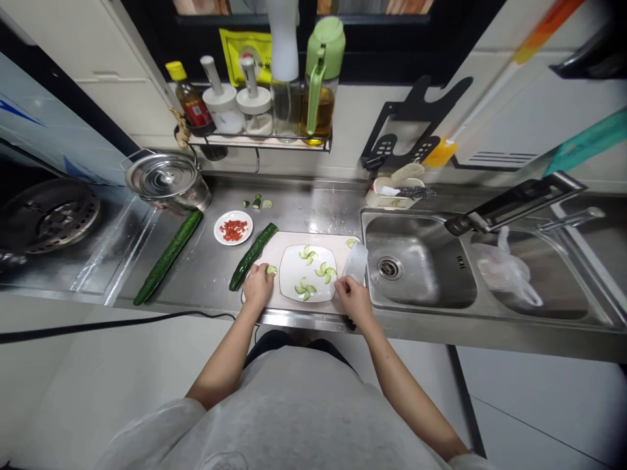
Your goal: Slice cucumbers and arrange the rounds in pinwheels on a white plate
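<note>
Pale green, pinched in the left hand (258, 286): a cucumber piece (272, 269), just left of the white plate (292, 267); at the plate's right edge, right hand (353, 299) with fingers bent, grip impossible to tell.

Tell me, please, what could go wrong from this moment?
The right hand is close beside the knife blade, so it might brush it. The dark handle lies near the counter edge; a bump could knock the knife down. The cucumber slices look loose on the white plate; a touch may disturb them.
</note>
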The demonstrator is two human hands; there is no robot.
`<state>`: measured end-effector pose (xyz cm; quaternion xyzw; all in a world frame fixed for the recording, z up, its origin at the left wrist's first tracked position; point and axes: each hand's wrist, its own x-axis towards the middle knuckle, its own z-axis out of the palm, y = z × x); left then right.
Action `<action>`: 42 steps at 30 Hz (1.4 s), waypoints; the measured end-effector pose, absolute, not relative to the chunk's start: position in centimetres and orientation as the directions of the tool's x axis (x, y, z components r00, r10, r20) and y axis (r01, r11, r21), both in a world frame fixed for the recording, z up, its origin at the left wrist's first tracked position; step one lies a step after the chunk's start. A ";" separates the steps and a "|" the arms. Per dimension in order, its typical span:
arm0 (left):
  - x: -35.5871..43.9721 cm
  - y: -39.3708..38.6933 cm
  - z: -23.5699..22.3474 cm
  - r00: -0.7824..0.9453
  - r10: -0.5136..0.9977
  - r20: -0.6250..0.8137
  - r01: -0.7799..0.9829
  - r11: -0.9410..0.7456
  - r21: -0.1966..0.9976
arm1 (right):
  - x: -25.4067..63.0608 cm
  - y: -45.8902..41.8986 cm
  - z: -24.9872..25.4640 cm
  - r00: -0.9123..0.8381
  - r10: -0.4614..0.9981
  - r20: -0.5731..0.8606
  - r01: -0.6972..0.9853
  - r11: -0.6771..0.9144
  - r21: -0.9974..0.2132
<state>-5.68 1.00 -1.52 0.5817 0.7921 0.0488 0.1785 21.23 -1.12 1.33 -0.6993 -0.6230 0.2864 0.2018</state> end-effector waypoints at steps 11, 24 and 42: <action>-5.6 0.8 -2.2 -0.281 0.947 -0.156 0.843 0.321 0.432 | 21.1 -1.2 0.7 0.019 0.988 -0.151 0.762 -0.112 -0.638; -6.6 1.0 -1.9 -0.327 0.910 -0.257 0.240 0.342 0.908 | 20.4 -0.7 1.2 -0.017 0.994 -0.104 0.747 -0.057 -0.663; -3.4 0.9 4.7 0.042 0.945 -0.325 -0.042 0.326 0.944 | 13.6 1.9 5.3 -0.319 0.948 0.013 0.516 0.185 -0.836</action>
